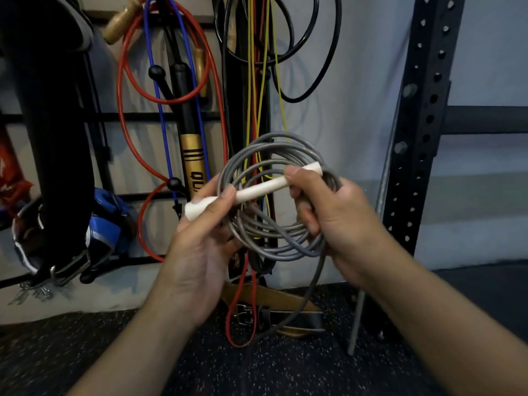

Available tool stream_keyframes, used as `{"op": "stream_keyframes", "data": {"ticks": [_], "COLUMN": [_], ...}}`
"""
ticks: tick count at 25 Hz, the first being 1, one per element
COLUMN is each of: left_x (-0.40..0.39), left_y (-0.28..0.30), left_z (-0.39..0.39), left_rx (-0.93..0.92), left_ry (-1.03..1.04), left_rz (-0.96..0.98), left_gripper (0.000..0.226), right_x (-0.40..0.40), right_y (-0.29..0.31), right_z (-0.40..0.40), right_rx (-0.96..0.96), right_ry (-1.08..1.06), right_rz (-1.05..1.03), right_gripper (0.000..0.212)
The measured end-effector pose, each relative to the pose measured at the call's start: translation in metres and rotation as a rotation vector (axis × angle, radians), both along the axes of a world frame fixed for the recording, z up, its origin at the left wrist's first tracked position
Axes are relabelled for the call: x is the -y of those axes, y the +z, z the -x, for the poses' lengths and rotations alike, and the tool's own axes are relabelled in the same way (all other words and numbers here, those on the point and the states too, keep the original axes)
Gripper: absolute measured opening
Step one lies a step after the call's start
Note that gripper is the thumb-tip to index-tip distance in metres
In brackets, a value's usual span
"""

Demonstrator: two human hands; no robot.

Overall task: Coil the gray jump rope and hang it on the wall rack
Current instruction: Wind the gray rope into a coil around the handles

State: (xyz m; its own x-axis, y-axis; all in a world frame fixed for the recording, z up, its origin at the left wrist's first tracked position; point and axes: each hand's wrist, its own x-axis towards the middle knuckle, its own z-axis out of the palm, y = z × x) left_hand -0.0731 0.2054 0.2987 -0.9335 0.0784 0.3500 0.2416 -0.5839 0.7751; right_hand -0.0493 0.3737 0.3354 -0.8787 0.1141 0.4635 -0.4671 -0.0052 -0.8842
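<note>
I see gray jump rope coiled — left hand fingers closed on white handle, right hand pinching handle, coil; red rope at 10 o'clock.

Two hands, one gray rope

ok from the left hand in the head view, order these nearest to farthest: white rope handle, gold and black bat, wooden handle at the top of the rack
1. White plastic rope handle: held in the left hand itself.
2. Gold and black bat: just above and left of the hand, on the wall rack.
3. Light wooden handle: far up at the rack's top left.
</note>
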Motion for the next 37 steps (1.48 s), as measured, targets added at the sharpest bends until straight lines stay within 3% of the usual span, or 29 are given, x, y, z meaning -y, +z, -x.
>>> {"op": "stream_keyframes", "data": {"ticks": [2, 4, 8, 11, 14, 19, 22, 26, 29, 31, 35, 37], "left_x": [0.016, 0.032, 0.038, 0.028, 0.027, 0.03, 0.029, 0.028, 0.027, 0.025, 0.006, -0.008], "left_y": [0.008, 0.019, 0.035, 0.033, 0.033, 0.04, 0.04, 0.031, 0.025, 0.022, 0.019, 0.017], "left_z": [0.005, 0.008, 0.005, 0.004, 0.001, -0.006, -0.009, -0.007, -0.007, -0.005, -0.005, -0.007], "left_rx": [-0.075, -0.242, -0.496, -0.532, -0.495, -0.472, -0.475, -0.45, -0.324, -0.256, -0.198, -0.141], "left_ry": [0.035, 0.091, -0.028, -0.112, -0.124, 0.021, 0.049, -0.075, -0.156, -0.177, -0.122, -0.052], "left_rz": [0.15, 0.43, 0.938, 0.97, 0.986, 1.304, 1.368, 1.075, 0.724, 0.478, -0.015, -0.188], "left_gripper": [0.067, 0.074, 0.078, 0.066, 0.056, 0.053, 0.051, 0.036, 0.019, 0.028, 0.023, 0.022], "right_x": [-0.014, -0.023, -0.024, -0.017, -0.018, -0.019, -0.021, -0.027, -0.036, -0.042, -0.03, -0.007], "right_y": [0.008, 0.015, 0.022, 0.021, 0.019, 0.008, 0.005, 0.011, 0.018, 0.02, 0.004, -0.007], "right_z": [-0.001, -0.004, -0.011, -0.014, -0.015, -0.011, -0.006, -0.006, -0.004, -0.004, -0.001, -0.002], "right_rx": [-0.042, -0.044, -0.039, -0.047, -0.025, -0.003, -0.005, -0.103, -0.06, 0.015, 0.13, 0.142], "right_ry": [0.028, 0.059, 0.161, 0.239, 0.274, 0.266, 0.183, 0.073, -0.015, -0.024, 0.194, 0.258], "right_rz": [-0.153, -0.328, -0.671, -0.835, -0.848, -0.831, -0.859, -0.777, -0.581, -0.449, -0.141, -0.113], "right_gripper": [0.031, 0.031, 0.034, 0.03, 0.03, 0.019, 0.041, 0.046, 0.075, 0.088, 0.082, 0.092]}}
